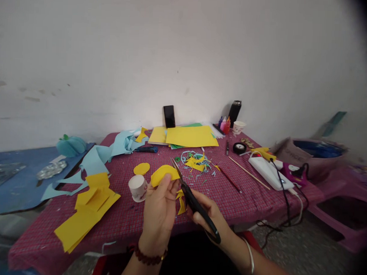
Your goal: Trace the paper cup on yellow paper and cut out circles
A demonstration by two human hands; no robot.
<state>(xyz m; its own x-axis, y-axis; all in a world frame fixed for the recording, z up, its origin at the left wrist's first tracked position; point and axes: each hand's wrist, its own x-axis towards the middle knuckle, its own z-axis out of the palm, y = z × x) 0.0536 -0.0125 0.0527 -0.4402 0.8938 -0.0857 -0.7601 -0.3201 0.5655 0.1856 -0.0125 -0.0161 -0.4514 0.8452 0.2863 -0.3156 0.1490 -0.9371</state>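
Note:
My left hand pinches a piece of yellow paper with a rounded edge, thumb on top. My right hand grips black-handled scissors, whose blades reach the paper's right edge. Whether the blades are parted is hard to see. A yellow paper circle lies on the table just left of the held piece. Below the circle a white paper cup stands upside down beside my left hand. Yellow offcuts lie under the scissors.
Folded yellow paper and light blue scraps cover the left side. Yellow sheets lie at the back, below a phone against the wall. Shredded trimmings, a pencil, and a white power strip with cables are to the right.

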